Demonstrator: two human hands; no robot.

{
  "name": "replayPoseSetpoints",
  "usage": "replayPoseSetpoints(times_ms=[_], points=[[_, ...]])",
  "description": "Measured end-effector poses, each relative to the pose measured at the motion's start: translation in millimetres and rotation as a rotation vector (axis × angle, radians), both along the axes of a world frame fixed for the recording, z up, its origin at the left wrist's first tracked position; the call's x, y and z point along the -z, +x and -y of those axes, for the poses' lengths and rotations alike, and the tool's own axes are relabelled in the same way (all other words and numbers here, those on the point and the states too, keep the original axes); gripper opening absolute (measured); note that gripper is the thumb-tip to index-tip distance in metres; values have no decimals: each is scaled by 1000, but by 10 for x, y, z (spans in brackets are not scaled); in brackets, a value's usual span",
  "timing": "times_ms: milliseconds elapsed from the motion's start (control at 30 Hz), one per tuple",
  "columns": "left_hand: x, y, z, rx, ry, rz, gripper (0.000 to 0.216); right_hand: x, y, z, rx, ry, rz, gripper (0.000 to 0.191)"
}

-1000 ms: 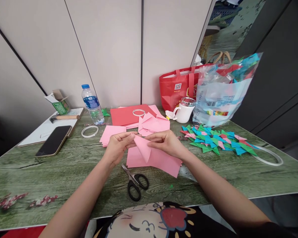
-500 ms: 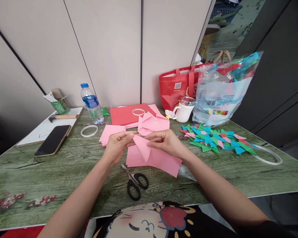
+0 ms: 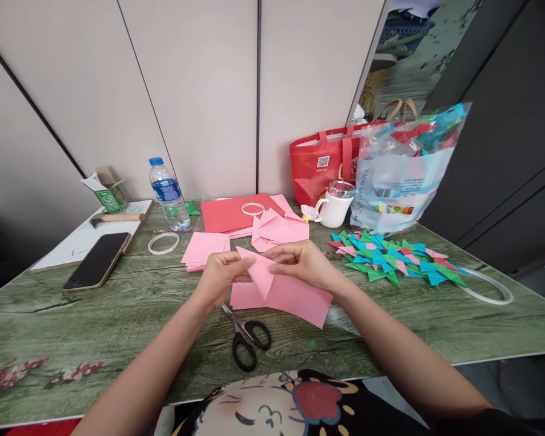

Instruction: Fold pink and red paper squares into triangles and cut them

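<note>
Between my two hands a folded piece of pink paper (image 3: 262,277) is held in the air, one point facing down toward me. My left hand (image 3: 218,275) pinches its left side between thumb and fingers. On the right side, my right hand (image 3: 302,263) grips the paper with thumb below and fingers behind. Under it lie larger pink sheets (image 3: 295,300) on the table. Black-handled scissors (image 3: 246,339) rest in front of these sheets. A stack of pink squares (image 3: 205,249) sits behind my left hand, and folded pink pieces (image 3: 281,227) lie beyond my right.
Red paper (image 3: 236,212) with a tape roll (image 3: 253,209) lies at the back. Leftward are a water bottle (image 3: 167,197), another tape roll (image 3: 163,243), a phone (image 3: 97,260) and a hammer (image 3: 122,217). Rightward stand a white mug (image 3: 336,209), plastic bag (image 3: 397,181) and colourful folded-paper strip (image 3: 390,257).
My left hand has shifted its grip on the pink paper, its thumb now lower on the near face. A corner now sticks up above the left fingers. The view has tilted slightly.
</note>
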State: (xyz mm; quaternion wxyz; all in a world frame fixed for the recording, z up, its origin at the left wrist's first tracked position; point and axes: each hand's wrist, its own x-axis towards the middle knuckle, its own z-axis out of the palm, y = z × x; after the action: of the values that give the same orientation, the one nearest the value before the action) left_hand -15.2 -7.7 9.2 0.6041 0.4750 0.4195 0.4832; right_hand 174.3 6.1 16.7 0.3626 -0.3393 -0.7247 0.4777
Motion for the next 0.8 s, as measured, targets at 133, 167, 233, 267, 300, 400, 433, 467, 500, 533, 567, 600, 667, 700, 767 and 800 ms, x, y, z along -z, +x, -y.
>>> replayPoseSetpoints(times_ms=[133, 167, 233, 267, 300, 400, 433, 467, 500, 533, 567, 600, 667, 700, 767, 800], points=[[-2, 7, 7, -25, 5, -5, 23, -6, 3, -2, 13, -13, 10, 29], [2, 9, 6, -31, 10, -9, 23, -2, 2, -5, 20, -20, 9, 28], [11, 15, 3, -43, 19, -16, 23, 12, -2, -13, 39, -38, 3, 28], [15, 19, 2, -45, 20, -17, 23, 20, -4, -18, 53, -48, -5, 28], [19, 23, 2, -40, 19, -18, 24, 27, -6, -24, 75, -58, -18, 28], [27, 38, 18, 33, 5, -34, 28, 39, -8, -39, 168, -112, -94, 31], [30, 43, 27, 70, -3, -52, 29, 39, -7, -43, 195, -142, -126, 33], [33, 48, 36, 106, -11, -78, 29, 38, -6, -46, 216, -172, -155, 35], [38, 52, 43, 135, -18, -106, 29, 38, -5, -48, 228, -198, -178, 37], [44, 54, 48, 154, -22, -131, 28, 39, -5, -49, 233, -218, -195, 39], [51, 54, 50, 161, -22, -152, 27, 41, -5, -50, 235, -229, -206, 40], [58, 54, 49, 160, -20, -165, 27, 44, -6, -49, 236, -233, -213, 41], [70, 50, 39, 139, -18, -169, 28, 52, -11, -46, 233, -232, -224, 43], [74, 49, 34, 126, -20, -165, 28, 56, -13, -45, 230, -229, -227, 43], [77, 49, 26, 106, -28, -157, 28, 62, -16, -42, 228, -220, -232, 43], [77, 50, 24, 98, -31, -153, 28, 64, -17, -42, 226, -218, -235, 43]])
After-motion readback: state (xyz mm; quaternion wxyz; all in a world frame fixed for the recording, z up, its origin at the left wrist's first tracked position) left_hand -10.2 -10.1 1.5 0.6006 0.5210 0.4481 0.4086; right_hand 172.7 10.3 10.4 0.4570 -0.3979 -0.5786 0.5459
